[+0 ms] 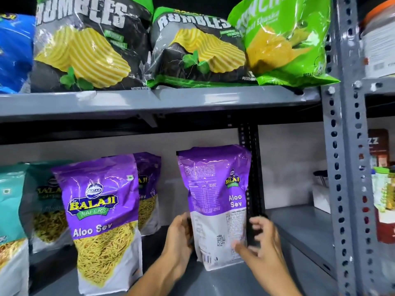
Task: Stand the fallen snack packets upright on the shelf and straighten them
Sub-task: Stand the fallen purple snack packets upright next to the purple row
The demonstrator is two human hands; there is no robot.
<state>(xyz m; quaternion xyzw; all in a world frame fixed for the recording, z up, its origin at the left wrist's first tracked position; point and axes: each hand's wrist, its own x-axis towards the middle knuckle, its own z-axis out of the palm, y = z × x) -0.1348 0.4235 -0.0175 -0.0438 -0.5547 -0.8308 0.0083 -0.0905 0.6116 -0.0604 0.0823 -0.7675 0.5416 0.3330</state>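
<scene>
A purple and white Aloo Sev packet [215, 201] stands upright on the lower grey shelf [299, 231], its back label facing me. My left hand [178, 242] grips its lower left edge. My right hand [260, 246] touches its lower right side with fingers spread and blurred. To the left, another purple Aloo Sev packet [102, 221] stands upright, front facing me, with a third purple packet [149, 189] behind it. Teal packets [12, 210] stand at the far left.
The upper shelf [149, 101] carries two black Rumbles chip bags [89, 45], a green bag [286, 41] and a blue bag [15, 52]. A perforated grey upright post [344, 167] rises on the right, with jars and boxes beyond it [382, 189].
</scene>
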